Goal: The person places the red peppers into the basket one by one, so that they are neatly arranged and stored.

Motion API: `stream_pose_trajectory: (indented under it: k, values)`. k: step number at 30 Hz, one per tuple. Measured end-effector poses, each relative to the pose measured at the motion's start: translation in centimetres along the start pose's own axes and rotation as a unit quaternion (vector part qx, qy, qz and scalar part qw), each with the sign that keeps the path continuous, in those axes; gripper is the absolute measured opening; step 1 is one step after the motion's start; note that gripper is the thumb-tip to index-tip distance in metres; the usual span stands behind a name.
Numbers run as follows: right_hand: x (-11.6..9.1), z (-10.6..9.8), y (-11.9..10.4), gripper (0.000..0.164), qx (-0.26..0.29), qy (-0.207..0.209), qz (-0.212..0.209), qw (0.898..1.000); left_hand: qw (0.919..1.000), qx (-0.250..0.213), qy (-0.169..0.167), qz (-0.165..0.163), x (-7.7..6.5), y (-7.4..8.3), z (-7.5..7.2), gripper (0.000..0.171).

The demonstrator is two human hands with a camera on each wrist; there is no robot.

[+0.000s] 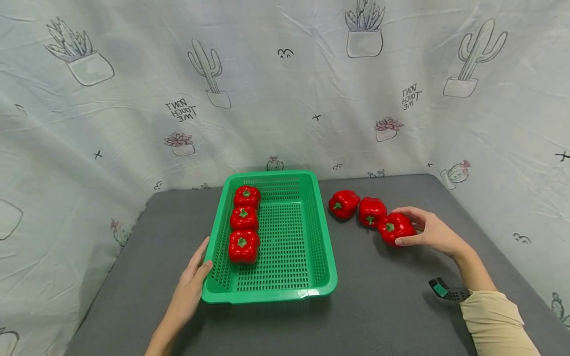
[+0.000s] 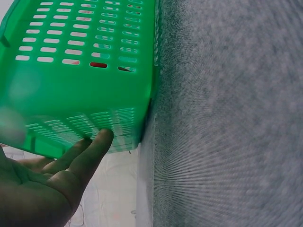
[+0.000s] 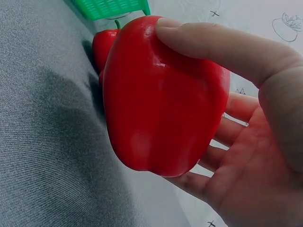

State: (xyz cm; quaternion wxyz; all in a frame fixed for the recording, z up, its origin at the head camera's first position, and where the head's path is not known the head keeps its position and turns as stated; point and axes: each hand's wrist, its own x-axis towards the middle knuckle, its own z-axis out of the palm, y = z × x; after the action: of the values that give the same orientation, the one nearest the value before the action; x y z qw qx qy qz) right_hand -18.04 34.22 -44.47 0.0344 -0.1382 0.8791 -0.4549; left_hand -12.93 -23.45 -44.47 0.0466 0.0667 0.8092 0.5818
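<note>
My right hand (image 1: 429,231) grasps a glossy red, blocky bell pepper (image 1: 399,231), thumb along one side, fingers round the other. Pepper sits to the left of my palm, over the grey table (image 1: 356,296); whether it touches the surface, cannot tell. Stem end faces left, toward the green perforated plastic basket (image 1: 276,295); long axis runs thence rightward, lobed base palm-side. My left hand (image 1: 190,284), fingers extended, touches the basket's left wall.
</note>
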Motion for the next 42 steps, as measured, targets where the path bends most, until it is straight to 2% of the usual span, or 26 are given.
stream_pose_trajectory:
  k: [7, 21, 28, 37, 42]
  values:
    - [0.1, 0.1, -0.2, 0.062, 0.008, 0.002, -0.005, 1.0, 0.9999, -0.009, -0.002, 0.007, -0.1, 0.0, 0.0, 0.059]
    - [0.2, 0.3, -0.9, 0.062, 0.01, 0.006, -0.014, 1.0, 1.0, -0.004, 0.0, -0.003, -0.3, 0.2, 0.1, 0.059]
    - [0.2, 0.6, -1.3, 0.06, 0.013, 0.012, -0.025, 1.0, 0.9999, -0.01, -0.001, 0.008, -0.3, 0.2, 0.1, 0.059]
    - [0.4, 1.4, -2.8, 0.061, 0.008, 0.03, -0.016, 0.999, 0.9999, -0.007, -0.001, 0.011, -0.4, 0.3, 0.2, 0.059]
    - [0.4, 2.5, -4.3, 0.06, 0.032, 0.05, -0.024, 0.998, 0.9999, -0.012, -0.001, 0.007, -0.4, 0.3, 0.3, 0.059]
